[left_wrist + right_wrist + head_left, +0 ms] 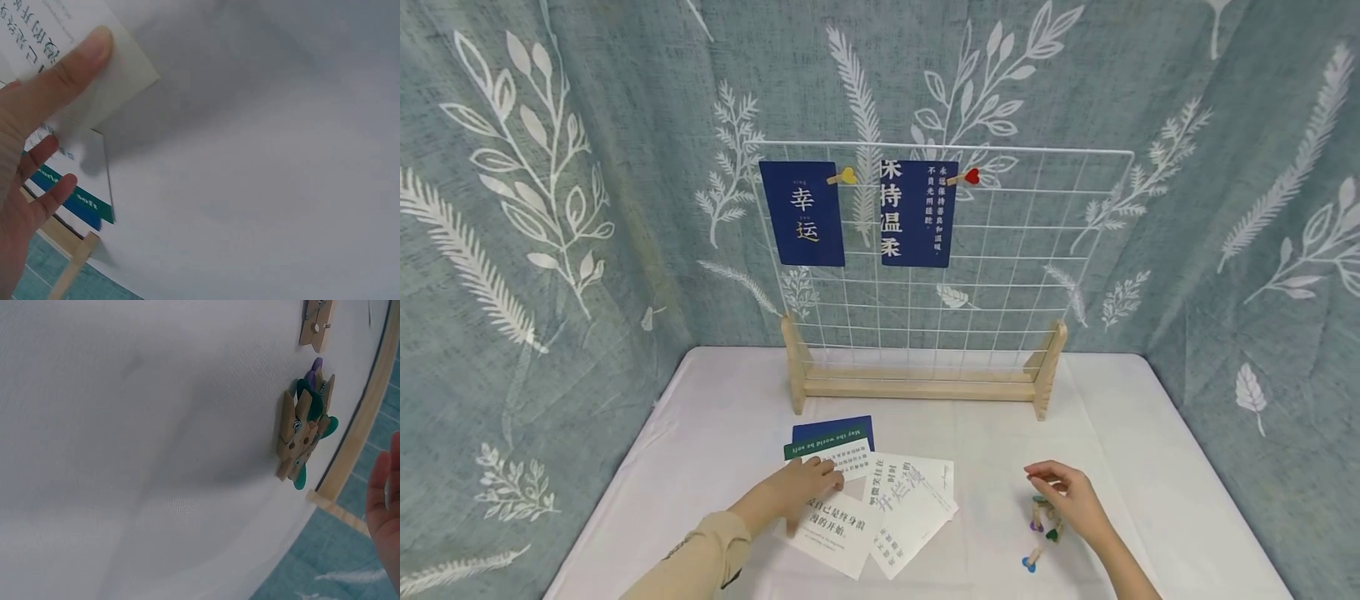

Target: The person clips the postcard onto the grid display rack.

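— Where's the white rectangular card with dark characters (838, 537)?
— Under the left hand (801, 490), thumb on it; can't tell if it's pinched.
— And the right hand (1069, 493)?
— Fingers bent, near wooden clothespins with coloured ends (289, 432); whether it grips anything, can't tell.

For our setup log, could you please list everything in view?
Backdrop: 1, grey-green, back and sides
Table: 1, white-covered, centre
Grid rack: 1, white with wooden base, table rear
Hung cards: 2, blue, on rack
Heart clips: 2, yellow and red, on hung cards
Loose cards: several, white, green, blue, before rack
Loose clips: several, wooden with coloured ends, table's right
Sleeve: 1, beige, lower left
Left hand: 1, bare, over loose cards
Right hand: 1, bare, near loose clips
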